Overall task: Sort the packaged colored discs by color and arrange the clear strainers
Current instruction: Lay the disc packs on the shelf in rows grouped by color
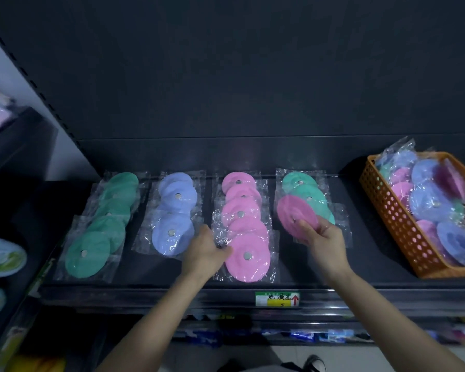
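Observation:
Four rows of bagged discs lie on the dark shelf [320, 275]: dark green discs [87, 255] at the left, then blue discs [172, 237], pink discs [249, 257], and teal discs [298, 181] at the right. My right hand [324, 238] pinches a bagged pink disc [293, 213] held above the teal row. My left hand [206, 251] grips the plastic edge of a package on the left side of the pink row. No clear strainers are in sight.
An orange perforated basket [395, 221] at the right end of the shelf holds several mixed pink, blue and teal bagged discs. A price label [277, 299] sits on the shelf's front edge. Other goods lie on shelves to the left and below.

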